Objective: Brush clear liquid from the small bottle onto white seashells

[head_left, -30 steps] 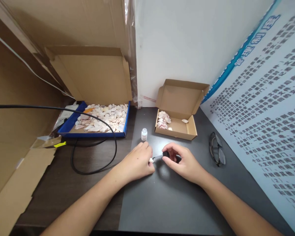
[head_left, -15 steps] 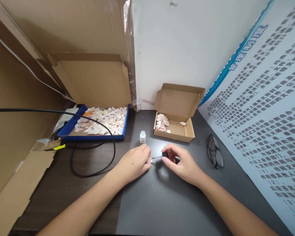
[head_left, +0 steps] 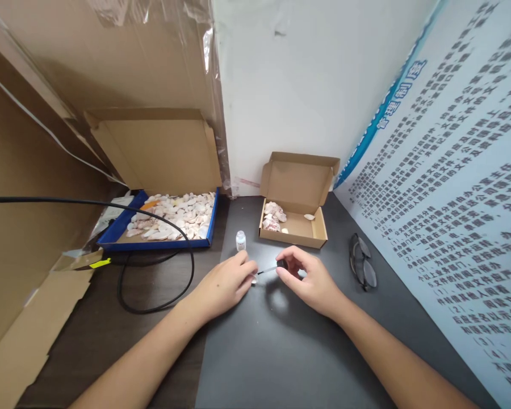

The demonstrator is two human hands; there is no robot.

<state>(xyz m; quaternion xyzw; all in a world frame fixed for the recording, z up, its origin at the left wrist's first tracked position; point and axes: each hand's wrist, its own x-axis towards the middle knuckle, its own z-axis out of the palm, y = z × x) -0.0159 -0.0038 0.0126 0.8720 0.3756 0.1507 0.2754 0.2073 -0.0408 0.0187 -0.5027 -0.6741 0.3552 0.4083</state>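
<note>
Clock hours are counted from the gap between the two hands, with twelve pointing straight away from the person. The left hand (head_left: 227, 284), at nine, has its fingers and thumb closed on a small white shell (head_left: 254, 279). Most of the shell is hidden; what shows is just above the bench (head_left: 272, 363), at the fingertips. The right hand (head_left: 300, 272), at three, grips a black cap (head_left: 282, 264) between thumb and fingers. From the cap a thin rod (head_left: 268, 270) runs toward nine, its dark tip right by the shell; whether the two touch cannot be told.

A small bottle (head_left: 241, 241) with a pale label stands upright at eleven, just beyond the left hand. At one is a small box (head_left: 292, 238) with its lid raised. A heap of shells (head_left: 273, 217) fills its nine o'clock end, a small pale piece (head_left: 285, 231) lies near the heap, and a single shell lies apart toward two.

A blue box (head_left: 157, 246) stands at ten, well apart from the hands, its brown lid up, spread with many pale shells and one orange piece (head_left: 149, 205). A black cable (head_left: 192, 261) loops on the bench at nine. Glasses (head_left: 365, 262) lie at three, beyond the right hand. A printed poster (head_left: 443, 170) slants across at two, and a white wall (head_left: 276, 91) rises at twelve.
</note>
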